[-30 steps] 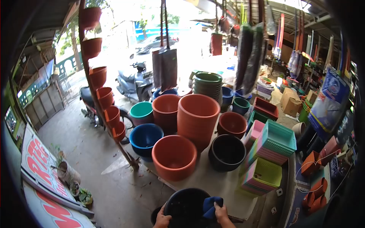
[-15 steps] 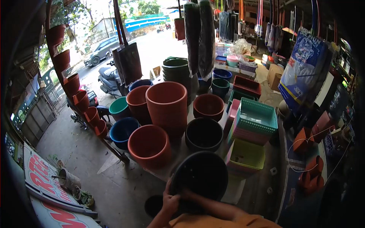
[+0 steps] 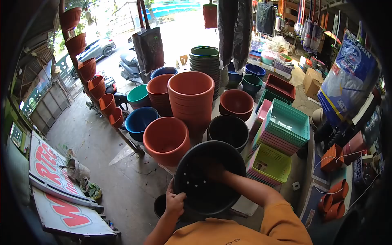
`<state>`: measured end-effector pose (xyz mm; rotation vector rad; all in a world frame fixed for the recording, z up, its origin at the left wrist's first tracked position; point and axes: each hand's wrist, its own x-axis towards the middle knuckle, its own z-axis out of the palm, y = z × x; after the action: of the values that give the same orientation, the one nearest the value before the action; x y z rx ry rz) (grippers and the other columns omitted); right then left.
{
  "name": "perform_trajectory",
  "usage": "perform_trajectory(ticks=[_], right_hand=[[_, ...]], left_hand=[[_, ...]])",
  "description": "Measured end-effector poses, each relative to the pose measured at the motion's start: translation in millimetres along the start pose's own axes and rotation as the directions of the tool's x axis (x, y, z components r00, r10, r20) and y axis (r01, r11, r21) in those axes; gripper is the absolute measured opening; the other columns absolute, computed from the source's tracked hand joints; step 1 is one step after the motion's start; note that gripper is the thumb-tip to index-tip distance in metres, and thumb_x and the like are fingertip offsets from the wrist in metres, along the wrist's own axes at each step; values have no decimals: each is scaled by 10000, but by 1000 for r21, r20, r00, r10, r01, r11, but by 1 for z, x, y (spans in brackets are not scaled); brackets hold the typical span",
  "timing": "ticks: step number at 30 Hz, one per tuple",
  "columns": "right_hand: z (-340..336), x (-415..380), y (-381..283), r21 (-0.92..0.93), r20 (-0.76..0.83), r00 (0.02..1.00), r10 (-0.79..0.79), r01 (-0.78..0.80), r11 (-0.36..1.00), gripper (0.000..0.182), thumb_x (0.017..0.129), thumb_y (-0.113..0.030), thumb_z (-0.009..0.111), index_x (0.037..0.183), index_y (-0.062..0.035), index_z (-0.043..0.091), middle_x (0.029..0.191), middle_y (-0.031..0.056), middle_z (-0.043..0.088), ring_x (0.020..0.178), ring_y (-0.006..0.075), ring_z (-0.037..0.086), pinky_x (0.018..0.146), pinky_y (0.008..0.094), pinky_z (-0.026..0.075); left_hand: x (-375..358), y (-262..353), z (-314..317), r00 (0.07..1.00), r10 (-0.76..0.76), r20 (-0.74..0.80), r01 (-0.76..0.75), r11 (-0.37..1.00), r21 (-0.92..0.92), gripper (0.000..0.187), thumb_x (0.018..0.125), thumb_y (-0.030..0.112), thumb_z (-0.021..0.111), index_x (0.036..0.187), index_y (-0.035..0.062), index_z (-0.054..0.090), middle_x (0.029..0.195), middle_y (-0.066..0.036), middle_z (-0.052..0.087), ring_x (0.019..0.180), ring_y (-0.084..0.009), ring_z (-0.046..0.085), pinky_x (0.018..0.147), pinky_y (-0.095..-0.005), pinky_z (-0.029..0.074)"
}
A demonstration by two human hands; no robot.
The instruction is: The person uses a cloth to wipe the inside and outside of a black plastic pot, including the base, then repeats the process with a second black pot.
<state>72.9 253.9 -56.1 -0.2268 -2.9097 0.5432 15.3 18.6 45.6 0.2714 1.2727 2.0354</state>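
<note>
A large black plastic pot point(image 3: 192, 163) is tilted with its opening toward me, in front of my body. Small bright spots, seemingly drain holes, show in its bottom. My left hand point(image 3: 175, 203) is closed on the pot's left rim, thumb on the edge. My right hand point(image 3: 215, 171) reaches inside the pot near its inner wall; shadow hides its fingers. Just beyond stand a terracotta-coloured pot point(image 3: 166, 136) and another black pot point(image 3: 228, 134).
Stacked terracotta-coloured pots point(image 3: 191, 98), blue pots point(image 3: 141, 121) and green baskets point(image 3: 286, 122) crowd the table ahead. Small pots hang on a pole point(image 3: 77, 61) at left. A smaller black pot point(image 3: 160, 206) is below my left arm. Signboards point(image 3: 61, 212) lie at lower left.
The black pot has come up and its opening faces me more. My right hand has gone from near the lower left rim to deep inside the pot. My left hand still grips the rim.
</note>
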Motion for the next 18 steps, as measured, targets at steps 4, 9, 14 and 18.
perform_trajectory(ticks=[4, 9, 14, 18], right_hand=[[16, -6, -11, -238, 39, 995, 91, -79, 968, 349, 868, -140, 523, 1185, -31, 621, 1211, 209, 618, 1083, 350, 624, 941, 482, 473], [56, -22, -38, 23, 642, 764, 67, -107, 994, 235, 863, -229, 558, 980, -86, 703, 873, 168, 698, 841, 325, 683, 732, 457, 534], [158, -11, -54, 815, 20, 1000, -11, -10, 579, 352, 944, -319, 487, 1062, -43, 671, 950, 207, 683, 857, 332, 663, 781, 428, 526], [4, 27, -103, 877, 431, 690, 581, -168, -450, 475, 1003, -401, 402, 1121, 3, 622, 1010, 160, 665, 917, 302, 654, 873, 410, 522]], left_hand=[[2, 5, -4, 996, 64, -61, -62, 997, 36, 749, 644, -146, 451, 1376, 15, 452, 1212, -90, 606, 1057, -188, 625, 882, -271, 500], [-3, -9, -3, 994, 108, -26, -106, 992, 65, 744, 638, -125, 456, 1372, -7, 473, 1306, -107, 563, 1223, -213, 539, 999, -292, 429], [-8, -44, -17, 987, 159, 14, -158, 960, 232, 755, 630, -82, 485, 1381, -19, 459, 1410, -151, 472, 1425, -262, 293, 1159, -337, 191], [-14, -50, -21, 992, 128, 1, -126, 980, 152, 754, 626, -70, 497, 1378, -25, 456, 1449, -160, 426, 1460, -273, 222, 1177, -336, 141]])
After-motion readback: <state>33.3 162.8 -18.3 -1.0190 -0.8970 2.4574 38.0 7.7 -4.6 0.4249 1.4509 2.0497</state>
